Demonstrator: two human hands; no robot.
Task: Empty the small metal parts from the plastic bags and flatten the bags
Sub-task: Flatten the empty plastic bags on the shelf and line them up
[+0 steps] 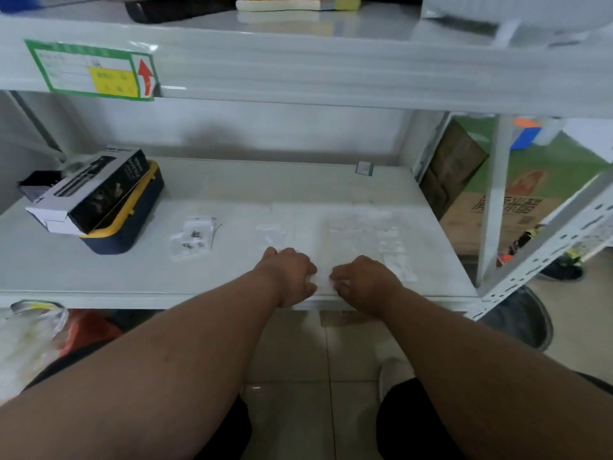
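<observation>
Near the front edge of the white shelf (pixel 99 270), my left hand (pixel 287 273) and my right hand (pixel 360 278) pinch the two sides of a small clear plastic bag (pixel 323 280) between them. To the left lie a few clear bags (pixel 194 239) with small dark metal parts inside. Right of my hands, a spread of several flat clear bags (pixel 361 234) covers the shelf, and more lie by themselves (pixel 270 232) in the middle. The image is blurred, so I cannot tell whether the held bag contains parts.
A black-and-white carton (pixel 89 190) rests on a yellow and navy case (pixel 126 220) at the shelf's left. An upper shelf beam (pixel 298 71) with a green label (pixel 91 71) hangs overhead. A perforated upright (pixel 544 247) leans at the right. Bags lie on the floor lower left (pixel 30 333).
</observation>
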